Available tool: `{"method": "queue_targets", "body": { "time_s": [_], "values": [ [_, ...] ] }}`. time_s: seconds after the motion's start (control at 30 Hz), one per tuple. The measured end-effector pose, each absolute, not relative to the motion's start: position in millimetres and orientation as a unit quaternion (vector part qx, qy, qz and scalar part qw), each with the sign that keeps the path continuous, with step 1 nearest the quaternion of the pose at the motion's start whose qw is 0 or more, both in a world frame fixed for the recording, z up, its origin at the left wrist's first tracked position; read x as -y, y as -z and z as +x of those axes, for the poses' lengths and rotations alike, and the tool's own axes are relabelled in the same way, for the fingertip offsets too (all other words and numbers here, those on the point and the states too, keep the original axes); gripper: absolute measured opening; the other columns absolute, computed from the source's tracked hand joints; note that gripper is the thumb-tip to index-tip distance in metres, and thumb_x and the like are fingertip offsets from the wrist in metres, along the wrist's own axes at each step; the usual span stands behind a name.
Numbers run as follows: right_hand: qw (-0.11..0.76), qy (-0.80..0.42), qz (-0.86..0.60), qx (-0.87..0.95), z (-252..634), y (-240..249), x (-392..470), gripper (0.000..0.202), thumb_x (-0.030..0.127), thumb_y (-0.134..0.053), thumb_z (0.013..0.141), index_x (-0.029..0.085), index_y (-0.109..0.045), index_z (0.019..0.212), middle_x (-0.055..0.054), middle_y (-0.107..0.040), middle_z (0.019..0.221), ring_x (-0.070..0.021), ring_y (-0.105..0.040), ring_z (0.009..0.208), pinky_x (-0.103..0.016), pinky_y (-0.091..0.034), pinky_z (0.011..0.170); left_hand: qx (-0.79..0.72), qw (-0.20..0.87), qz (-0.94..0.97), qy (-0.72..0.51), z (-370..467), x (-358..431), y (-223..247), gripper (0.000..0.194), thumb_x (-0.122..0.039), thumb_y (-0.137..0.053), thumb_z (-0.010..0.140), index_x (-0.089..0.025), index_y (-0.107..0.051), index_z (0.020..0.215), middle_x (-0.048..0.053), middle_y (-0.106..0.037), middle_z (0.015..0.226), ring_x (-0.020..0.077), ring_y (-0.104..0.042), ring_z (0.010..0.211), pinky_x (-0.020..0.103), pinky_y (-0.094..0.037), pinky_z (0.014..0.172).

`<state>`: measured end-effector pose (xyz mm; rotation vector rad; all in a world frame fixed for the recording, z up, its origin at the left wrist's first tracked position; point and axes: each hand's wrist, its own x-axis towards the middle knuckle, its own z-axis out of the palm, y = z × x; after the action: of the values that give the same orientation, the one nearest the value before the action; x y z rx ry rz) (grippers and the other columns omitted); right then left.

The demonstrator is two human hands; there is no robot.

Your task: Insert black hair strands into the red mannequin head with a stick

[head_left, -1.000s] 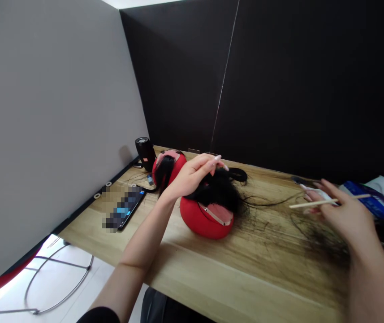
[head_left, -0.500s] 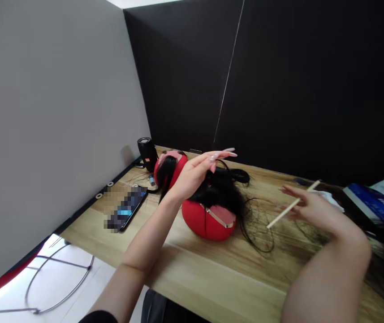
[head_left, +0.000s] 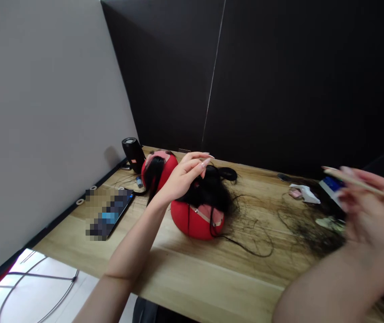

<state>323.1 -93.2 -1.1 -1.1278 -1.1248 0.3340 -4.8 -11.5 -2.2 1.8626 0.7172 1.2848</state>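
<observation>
While a black panel (head_left: 279, 80) spans the back and a grey wall (head_left: 44, 112) rises on my left, a wooden table (head_left: 208, 287) stretches out in front of me. My right hand (head_left: 376, 204), blurred and raised over the table's right side, is closed around a pale stick (head_left: 338, 175), with the thumb and fingers pinched on it. My left hand (head_left: 188, 175) reaches over the far side of the nearer red form (head_left: 190, 224), its fingers lightly bent and pointing forward; whether it has hold of any strands, I can't tell.

That form sits mid-table, with black hair (head_left: 217, 193) spread across its top, just beneath my left hand. The farther red form (head_left: 169, 172) stands behind it to the left, also bearing dark hair. Loose strands (head_left: 319, 235) lie scattered to the right, near a blue-and-white packet (head_left: 331, 186). A phone (head_left: 111, 218) lies on the left, and a black cylindrical speaker (head_left: 134, 157) stands upright near the back corner. Smaller are the crumpled white tissue (head_left: 308, 194) just left of the packet and the pale rings (head_left: 79, 202) along the left edge.
</observation>
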Motion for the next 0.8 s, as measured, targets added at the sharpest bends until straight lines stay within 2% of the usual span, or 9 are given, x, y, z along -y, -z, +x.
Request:
{"method": "queue_targets", "body": {
  "time_s": [0.03, 0.13, 0.17, 0.23, 0.33, 0.47, 0.57, 0.67, 0.8],
  "values": [
    [0.722, -0.136, -0.489, 0.47, 297, -5, 87, 0.025, 0.03, -0.081, 0.072, 0.027, -0.073, 0.096, -0.008, -0.071, 0.097, -0.0114, -0.056, 0.049, -0.023, -0.04, 0.035, -0.265, 0.38, 0.732, -0.499, -3, 12, 2, 0.035, -0.034, -0.051, 0.097, -0.015, -0.058, 0.068, 0.01, -0.058, 0.128, 0.0213, -0.048, 0.128, 0.037, -0.032, 0.114],
    [0.585, -0.392, -0.457, 0.543, 227, -7, 67, 0.047, 0.029, -0.082, 0.069, 0.026, -0.069, 0.115, -0.01, -0.065, 0.123, -0.011, -0.062, 0.054, -0.022, -0.046, 0.037, -0.218, 0.406, 0.733, -0.501, 5, 14, 4, 0.033, -0.032, -0.051, 0.097, -0.015, -0.058, 0.068, 0.009, -0.056, 0.134, 0.0214, -0.042, 0.135, 0.037, -0.027, 0.117],
    [0.549, -0.443, -0.444, 0.553, 211, -4, 60, 0.054, 0.029, -0.082, 0.067, 0.024, -0.067, 0.119, -0.01, -0.065, 0.122, -0.0128, -0.065, 0.056, -0.023, -0.049, 0.039, -0.201, 0.427, 0.725, -0.503, 8, 14, 6, 0.034, -0.033, -0.052, 0.096, -0.015, -0.057, 0.068, 0.009, -0.057, 0.133, 0.0217, -0.042, 0.136, 0.037, -0.027, 0.117],
    [0.502, -0.505, -0.424, 0.559, 193, 5, 50, 0.047, 0.034, -0.083, 0.067, 0.015, -0.07, 0.108, -0.011, -0.072, 0.098, -0.0144, -0.066, 0.054, -0.026, -0.055, 0.047, -0.168, 0.497, 0.685, -0.505, 13, 15, 9, 0.035, -0.038, -0.056, 0.094, -0.015, -0.055, 0.067, 0.009, -0.064, 0.119, 0.0225, -0.052, 0.125, 0.036, -0.036, 0.11],
    [0.487, -0.516, -0.418, 0.567, 200, 15, 41, 0.035, 0.038, -0.082, 0.068, 0.011, -0.073, 0.088, -0.007, -0.07, 0.072, -0.0155, -0.067, 0.058, -0.026, -0.059, 0.058, -0.13, 0.622, 0.602, -0.483, 18, 17, 12, 0.04, -0.046, -0.062, 0.088, -0.016, -0.051, 0.066, 0.006, -0.065, 0.081, 0.0182, -0.064, 0.083, 0.031, -0.05, 0.081],
    [0.415, -0.511, -0.48, 0.58, 231, 9, 45, 0.038, 0.038, -0.085, 0.066, 0.01, -0.075, 0.088, -0.01, -0.072, 0.074, -0.0162, -0.067, 0.057, -0.025, -0.057, 0.054, -0.106, 0.673, 0.581, -0.445, 17, 21, 10, 0.039, -0.046, -0.062, 0.089, -0.016, -0.046, 0.068, -0.002, -0.05, 0.063, 0.0103, -0.053, 0.055, 0.024, -0.044, 0.055],
    [0.469, -0.45, -0.485, 0.585, 238, 1, 54, 0.041, 0.036, -0.085, 0.067, 0.015, -0.074, 0.101, -0.012, -0.072, 0.102, -0.0116, -0.063, 0.053, -0.021, -0.052, 0.043, -0.149, 0.636, 0.636, -0.411, 16, 27, 7, 0.04, -0.048, -0.055, 0.094, -0.015, -0.048, 0.072, -0.003, -0.047, 0.065, 0.0045, -0.04, 0.049, 0.018, -0.031, 0.046],
    [0.535, -0.434, -0.428, 0.585, 228, -2, 61, 0.042, 0.031, -0.083, 0.069, 0.02, -0.071, 0.108, -0.01, -0.066, 0.122, -0.0091, -0.06, 0.048, -0.023, -0.053, 0.04, -0.189, 0.598, 0.687, -0.367, 19, 32, 5, 0.04, -0.048, -0.048, 0.097, -0.015, -0.05, 0.075, -0.004, -0.045, 0.066, 0.003, -0.035, 0.05, 0.017, -0.03, 0.047],
    [0.505, -0.496, -0.403, 0.58, 206, 1, 64, 0.05, 0.029, -0.084, 0.065, 0.018, -0.067, 0.111, -0.007, -0.072, 0.094, -0.0144, -0.063, 0.047, -0.026, -0.055, 0.04, -0.215, 0.598, 0.697, -0.331, 24, 35, 8, 0.035, -0.05, -0.049, 0.096, -0.016, -0.056, 0.092, -0.002, -0.053, 0.075, 0.0057, -0.049, 0.06, 0.016, -0.039, 0.053]
  ]
}}
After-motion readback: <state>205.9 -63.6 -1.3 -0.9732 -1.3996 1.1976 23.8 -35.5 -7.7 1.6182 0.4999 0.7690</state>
